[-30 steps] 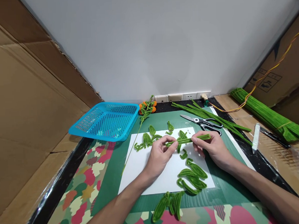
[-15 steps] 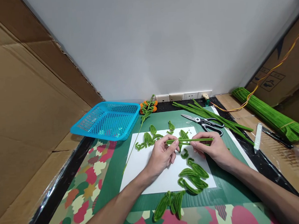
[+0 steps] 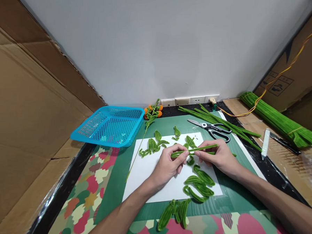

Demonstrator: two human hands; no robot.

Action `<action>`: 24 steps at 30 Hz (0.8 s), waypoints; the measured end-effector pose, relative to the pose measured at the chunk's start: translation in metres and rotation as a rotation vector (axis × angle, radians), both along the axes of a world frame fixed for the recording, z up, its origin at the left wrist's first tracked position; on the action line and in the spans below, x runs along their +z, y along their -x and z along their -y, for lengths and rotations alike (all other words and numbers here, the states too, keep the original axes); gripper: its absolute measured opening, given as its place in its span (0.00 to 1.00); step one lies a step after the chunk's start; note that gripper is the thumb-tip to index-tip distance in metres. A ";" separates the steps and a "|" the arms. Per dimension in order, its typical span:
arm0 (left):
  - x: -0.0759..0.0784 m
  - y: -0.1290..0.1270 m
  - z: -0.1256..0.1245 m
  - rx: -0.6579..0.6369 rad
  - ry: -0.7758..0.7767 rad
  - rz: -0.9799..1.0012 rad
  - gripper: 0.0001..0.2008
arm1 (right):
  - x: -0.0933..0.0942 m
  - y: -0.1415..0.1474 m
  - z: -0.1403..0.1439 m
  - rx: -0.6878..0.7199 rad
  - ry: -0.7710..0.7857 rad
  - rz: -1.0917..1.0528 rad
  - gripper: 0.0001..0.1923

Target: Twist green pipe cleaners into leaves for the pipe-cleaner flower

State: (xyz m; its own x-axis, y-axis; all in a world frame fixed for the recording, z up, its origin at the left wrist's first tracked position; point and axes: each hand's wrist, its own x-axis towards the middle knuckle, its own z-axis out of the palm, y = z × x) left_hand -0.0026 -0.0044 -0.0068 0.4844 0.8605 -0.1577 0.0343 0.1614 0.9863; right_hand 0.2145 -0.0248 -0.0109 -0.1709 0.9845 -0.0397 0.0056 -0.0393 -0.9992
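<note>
Head view: the left hand [image 3: 167, 165] pinches one end of a folded green pipe cleaner [image 3: 196, 150] between thumb and fingertips, and the right hand [image 3: 219, 158] grips it a little further along, fingers closed around the two strands. The pipe cleaner is held level just above the white sheet [image 3: 148, 173], its free end pointing right, toward the scissors [image 3: 211, 128].

The likely trouble is in the grip: the two strands lie close together, and if either pinch loosens they could spring apart or the fold could shift off centre. The bent green leaves [image 3: 198, 184] lie right under the wrists, so a dropped forearm could flatten or scatter them. The scissors sit with blades partly open, just beyond the right hand.

The sheet lies on a green cutting mat [image 3: 228, 197] over a patterned cloth [image 3: 82, 204]. A blue basket [image 3: 109, 126] stands at the back left, beside a stem with orange flowers [image 3: 153, 113]. Loose straight pipe cleaners [image 3: 224, 124] fan out behind the scissors, and a tied bundle [image 3: 276, 121] rests at the far right. Cardboard [image 3: 28, 120] walls in both sides; a plain wall with sockets [image 3: 190, 100] closes the back.
</note>
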 end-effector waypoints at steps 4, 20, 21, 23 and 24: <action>0.000 -0.001 -0.001 0.011 -0.011 -0.026 0.17 | -0.002 0.000 -0.001 -0.004 0.014 -0.007 0.20; -0.003 -0.004 0.002 -0.023 -0.038 -0.025 0.18 | -0.011 0.006 -0.002 0.004 0.038 -0.035 0.21; -0.002 -0.003 0.002 -0.026 -0.024 -0.018 0.18 | -0.011 0.007 -0.001 0.011 0.040 -0.030 0.21; -0.002 -0.003 0.001 -0.020 0.002 -0.006 0.18 | -0.011 0.006 0.000 0.032 0.051 -0.040 0.21; -0.002 -0.002 0.001 -0.011 0.011 0.002 0.19 | -0.012 0.005 0.000 0.048 0.059 -0.051 0.21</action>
State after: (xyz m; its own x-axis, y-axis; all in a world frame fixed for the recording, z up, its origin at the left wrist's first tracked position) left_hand -0.0004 -0.0055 -0.0083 0.4945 0.8532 -0.1660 0.0344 0.1716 0.9846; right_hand 0.2097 -0.0244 -0.0228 -0.2207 0.9714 -0.0873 -0.0422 -0.0989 -0.9942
